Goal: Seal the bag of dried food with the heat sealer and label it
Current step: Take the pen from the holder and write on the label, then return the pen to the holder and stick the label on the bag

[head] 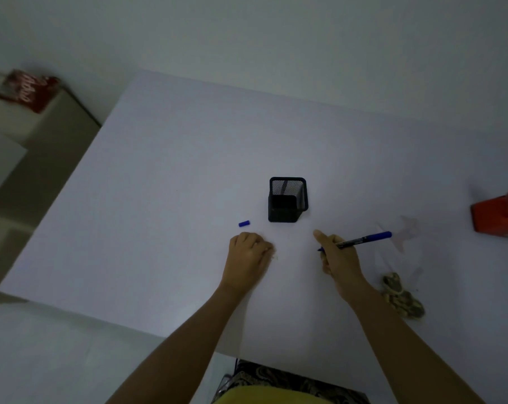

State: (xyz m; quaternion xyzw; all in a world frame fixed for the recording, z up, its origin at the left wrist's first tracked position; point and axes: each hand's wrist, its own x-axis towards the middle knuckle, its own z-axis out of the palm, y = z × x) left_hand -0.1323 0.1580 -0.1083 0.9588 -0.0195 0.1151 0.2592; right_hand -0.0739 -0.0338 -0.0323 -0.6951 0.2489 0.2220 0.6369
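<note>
Red packet point(28, 90): white script (blurred), unreadable; nothing else legible.

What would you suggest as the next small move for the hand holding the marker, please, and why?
Probably lower the marker tip to the spot in front of the left hand and begin writing. The right hand grips it uncapped, the blue cap lies on the table, and the left hand seems to pin something pale, possibly a label.

**Colours and patterns, head view**

White flat desk point(188, 170). Black square wire-mesh pen holder point(287, 199), fine grid pattern. Blue-and-black marker pen point(363, 238); small blue plastic pen cap point(244, 223). Clear bag of mottled beige-brown dried food point(402, 295). Orange box-shaped object point(497, 217). Red packet with white script point(28, 88).
</note>
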